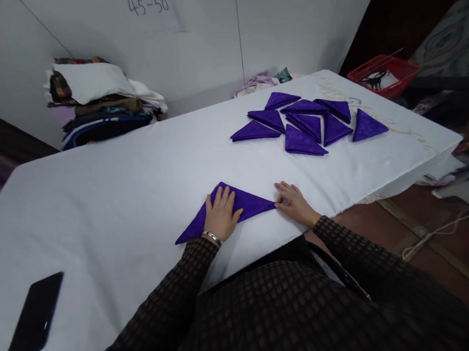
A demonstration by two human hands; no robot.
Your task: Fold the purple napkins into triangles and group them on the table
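A purple cloth napkin (248, 201), folded into a wide triangle, lies on the white-covered table (134, 205) close to my body. My left hand (221, 213) rests flat on its middle with the fingers spread, covering part of it. At the napkin's right-hand corner, my right hand (293, 203) pinches the tip between thumb and forefinger, the other fingers extended. Farther back lie several smaller folded purple triangles (305, 146), grouped close together, with one triangle (368, 126) a little apart at the right.
A black phone (37, 311) lies at the near left of the table. Stacked clothes (105, 106) stand by the wall at the back left. Beyond the far right end is a red basket (405, 72) with dark items. A white cable (424, 244) runs over the floor.
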